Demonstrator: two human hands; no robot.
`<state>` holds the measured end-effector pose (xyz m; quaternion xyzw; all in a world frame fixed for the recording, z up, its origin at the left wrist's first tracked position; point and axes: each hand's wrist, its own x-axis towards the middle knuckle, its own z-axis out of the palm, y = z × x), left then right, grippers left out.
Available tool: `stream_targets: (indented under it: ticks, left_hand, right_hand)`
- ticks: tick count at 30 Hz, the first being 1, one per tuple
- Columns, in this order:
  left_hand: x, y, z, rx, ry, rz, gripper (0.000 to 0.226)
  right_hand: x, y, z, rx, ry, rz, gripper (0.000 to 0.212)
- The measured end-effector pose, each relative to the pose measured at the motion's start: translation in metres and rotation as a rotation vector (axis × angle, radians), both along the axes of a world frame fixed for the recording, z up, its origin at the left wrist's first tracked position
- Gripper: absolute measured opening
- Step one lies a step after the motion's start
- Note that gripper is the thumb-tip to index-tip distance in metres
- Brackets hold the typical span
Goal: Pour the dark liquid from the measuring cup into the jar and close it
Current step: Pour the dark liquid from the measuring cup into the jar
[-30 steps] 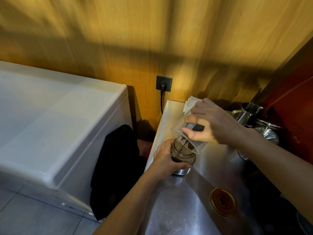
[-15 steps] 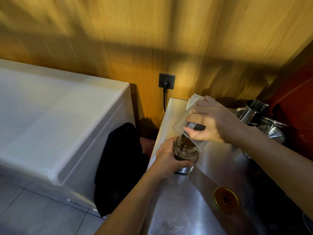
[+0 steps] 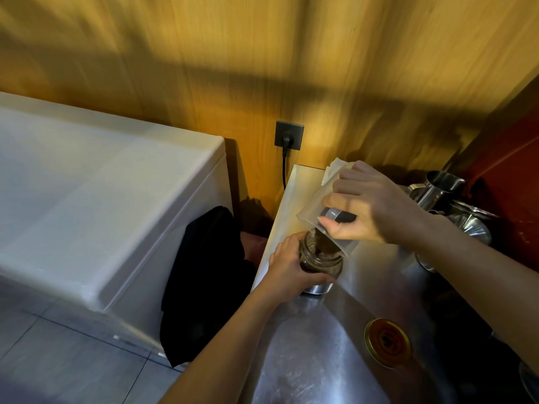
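A clear plastic measuring cup (image 3: 313,209) is tipped steeply over a small glass jar (image 3: 320,262), and dark liquid runs from its lip into the jar's mouth. My right hand (image 3: 370,204) grips the cup by its grey handle from above. My left hand (image 3: 287,269) wraps around the jar's left side and holds it upright on the steel counter (image 3: 320,360). The jar holds dark liquid. Its gold lid (image 3: 388,342) lies flat on the counter to the front right, apart from the jar.
Steel pitchers and a funnel-like vessel (image 3: 443,188) crowd the counter's back right. White paper (image 3: 335,167) lies at the back edge. A white chest appliance (image 3: 102,199) stands to the left, with a black cloth (image 3: 204,281) in the gap. A plugged wall socket (image 3: 288,135) is behind.
The cup has tipped further and the dark liquid in the jar has risen. Both hands keep their holds in nearly the same place.
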<state>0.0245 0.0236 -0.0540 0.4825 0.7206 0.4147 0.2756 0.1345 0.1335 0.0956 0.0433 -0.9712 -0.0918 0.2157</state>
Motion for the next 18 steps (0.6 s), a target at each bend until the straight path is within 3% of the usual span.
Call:
stream_targets:
  ticks: [18]
  left_hand:
    - [0.0003,0.0002,-0.0011,-0.006,-0.009,-0.006,0.085]
  right_hand:
    - [0.0023,0.0041,-0.0035,0.037,0.02,0.043,0.028]
